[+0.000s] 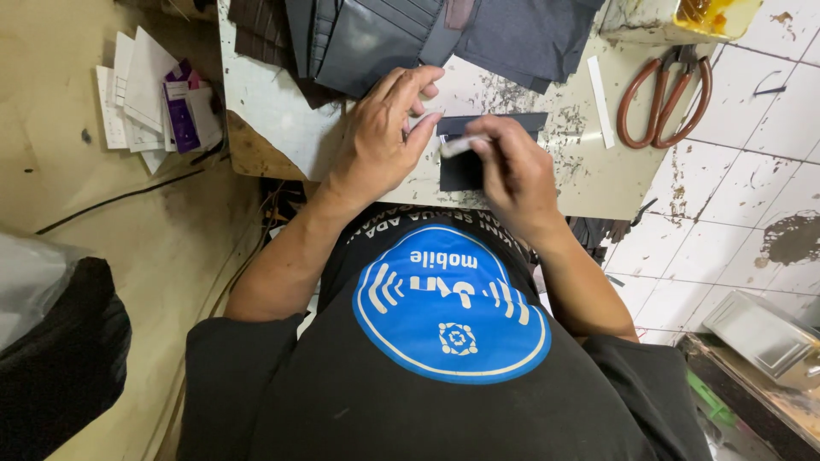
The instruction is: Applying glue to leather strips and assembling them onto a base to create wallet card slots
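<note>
On the worn white work table point(589, 171), a small dark leather piece point(465, 166) lies under both hands. The left hand point(380, 137) presses flat on its left edge, fingers spread, gripping nothing. The right hand point(512, 175) pinches a small white stick point(457, 145) over the piece. Brown-handled scissors point(666, 98) lie well right of it.

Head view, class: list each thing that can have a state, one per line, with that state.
Dark leather piece: flat on the worktable, pinned by the left hand.
White stick tool: pinched in the right hand, tip on the piece.
Scissors: lying shut, untouched.
Leather stack: piled, overlapping.
Paper cards: loosely heaped.
</note>
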